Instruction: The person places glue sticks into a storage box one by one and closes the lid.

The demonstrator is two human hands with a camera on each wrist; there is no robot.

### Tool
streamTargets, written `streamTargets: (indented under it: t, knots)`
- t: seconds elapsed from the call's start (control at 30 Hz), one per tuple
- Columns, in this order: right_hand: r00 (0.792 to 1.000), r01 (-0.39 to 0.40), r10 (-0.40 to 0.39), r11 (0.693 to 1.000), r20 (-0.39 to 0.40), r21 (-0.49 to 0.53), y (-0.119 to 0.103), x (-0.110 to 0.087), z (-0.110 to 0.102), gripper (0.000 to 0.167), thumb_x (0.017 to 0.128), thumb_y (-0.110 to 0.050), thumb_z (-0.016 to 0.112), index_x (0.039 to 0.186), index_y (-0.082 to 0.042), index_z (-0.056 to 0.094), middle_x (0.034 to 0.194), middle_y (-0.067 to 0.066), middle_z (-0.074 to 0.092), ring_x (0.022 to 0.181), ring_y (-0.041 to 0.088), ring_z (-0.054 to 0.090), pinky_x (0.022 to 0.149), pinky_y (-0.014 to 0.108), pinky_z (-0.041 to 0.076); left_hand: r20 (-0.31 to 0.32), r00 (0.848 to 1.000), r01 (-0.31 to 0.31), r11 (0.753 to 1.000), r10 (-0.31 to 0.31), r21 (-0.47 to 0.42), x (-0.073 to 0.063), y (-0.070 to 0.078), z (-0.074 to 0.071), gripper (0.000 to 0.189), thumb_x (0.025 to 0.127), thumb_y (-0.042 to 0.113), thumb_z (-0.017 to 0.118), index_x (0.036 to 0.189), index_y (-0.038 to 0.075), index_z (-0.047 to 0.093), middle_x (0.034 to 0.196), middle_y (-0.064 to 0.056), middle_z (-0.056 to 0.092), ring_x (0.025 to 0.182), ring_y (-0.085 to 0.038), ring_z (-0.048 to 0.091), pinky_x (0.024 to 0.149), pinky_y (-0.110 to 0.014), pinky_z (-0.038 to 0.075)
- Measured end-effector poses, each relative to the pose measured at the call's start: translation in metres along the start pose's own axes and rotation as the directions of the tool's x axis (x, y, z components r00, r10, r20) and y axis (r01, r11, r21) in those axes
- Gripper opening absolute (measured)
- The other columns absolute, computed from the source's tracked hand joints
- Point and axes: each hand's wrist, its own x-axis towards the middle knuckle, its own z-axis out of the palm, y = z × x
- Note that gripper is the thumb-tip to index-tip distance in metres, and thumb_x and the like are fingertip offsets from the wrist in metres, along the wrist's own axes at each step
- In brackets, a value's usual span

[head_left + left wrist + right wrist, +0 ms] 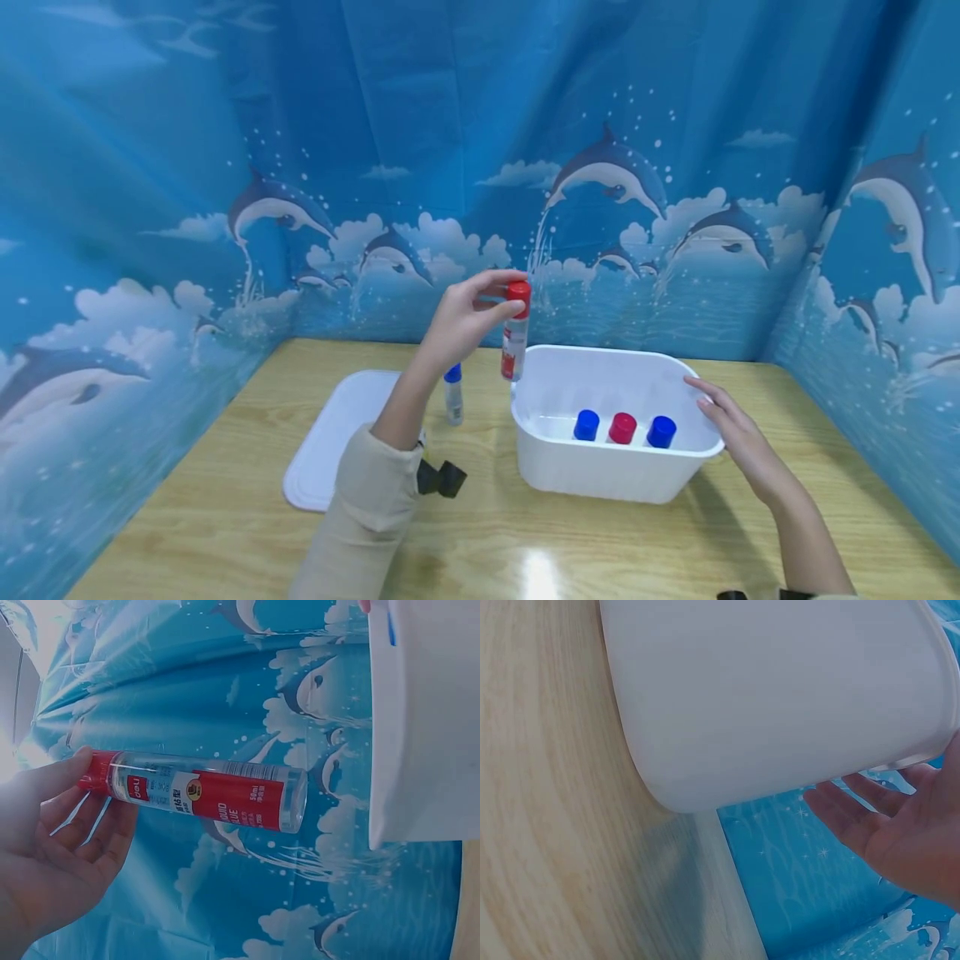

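Note:
My left hand (474, 315) pinches the red cap of a clear liquid glue bottle (514, 346) between thumb and fingers. The bottle hangs upright in the air, level with the left rim of a white plastic bin (600, 477). In the left wrist view the red and white label of the glue bottle (240, 796) reads "liquid glue" and 50 ml. My right hand (738, 429) rests at the bin's right end, fingers on the rim. Inside the bin stand a red-capped bottle (622, 427) and two blue-capped bottles (587, 425); their bodies are hidden by the front wall.
Behind my left forearm, another blue-capped bottle (453, 396) stands on the wooden table (570, 558). A white lid (330, 450) lies flat at the left, partly covered by my sleeve. A blue dolphin-print curtain (450, 167) rises along the table's back and sides.

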Motion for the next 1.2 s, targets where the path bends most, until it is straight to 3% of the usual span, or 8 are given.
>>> streamTargets:
  t: [0.33, 0.53, 0.87, 1.2]
  knots:
    - [1.0, -0.004, 0.004, 1.0, 0.002, 0.0, 0.0, 0.001, 0.0, 0.058, 0.1, -0.041, 0.028, 0.146, -0.007, 0.017, 0.147, 0.026, 0.008, 0.127, 0.048, 0.018, 0.089, 0.069, 0.025, 0.047, 0.998, -0.036, 0.999, 0.037, -0.014, 0.028, 0.009, 0.017, 0.036, 0.089, 0.015, 0.063, 0.124, 0.01, 0.057, 0.115, -0.005, 0.059, 0.099, -0.017, 0.056, 0.076, -0.026, 0.051]
    - [1.0, 0.001, -0.001, 1.0, -0.001, 0.0, 0.0, 0.001, 0.0, 0.058, 0.1, -0.041, 0.028, 0.146, -0.007, 0.017, 0.147, 0.026, 0.009, 0.126, 0.048, 0.02, 0.089, 0.068, 0.027, 0.08, 0.997, -0.004, 0.999, 0.007, -0.036, 0.035, 0.007, 0.037, 0.037, 0.088, 0.014, 0.064, 0.124, 0.011, 0.057, 0.116, -0.005, 0.058, 0.101, -0.016, 0.054, 0.074, -0.025, 0.051]
    - [1.0, -0.008, 0.008, 1.0, -0.003, -0.009, -0.001, 0.001, 0.001, 0.059, 0.1, -0.041, 0.028, 0.145, -0.005, 0.017, 0.146, 0.027, 0.009, 0.126, 0.048, 0.02, 0.089, 0.067, 0.028, 0.123, 0.989, 0.089, 0.994, -0.081, -0.059, 0.034, -0.01, 0.071, 0.035, 0.086, 0.012, 0.065, 0.121, 0.013, 0.06, 0.111, -0.001, 0.06, 0.098, -0.014, 0.056, 0.072, -0.024, 0.051]
    - [1.0, -0.003, 0.003, 1.0, -0.004, -0.007, 0.0, 0.001, 0.001, 0.058, 0.1, -0.04, 0.027, 0.145, -0.006, 0.017, 0.146, 0.028, 0.01, 0.125, 0.048, 0.022, 0.09, 0.065, 0.03, 0.16, 0.973, 0.169, 0.986, -0.164, -0.013, 0.025, -0.032, 0.095, 0.032, 0.084, 0.013, 0.068, 0.116, 0.017, 0.063, 0.103, 0.004, 0.062, 0.095, -0.009, 0.056, 0.072, -0.021, 0.05]
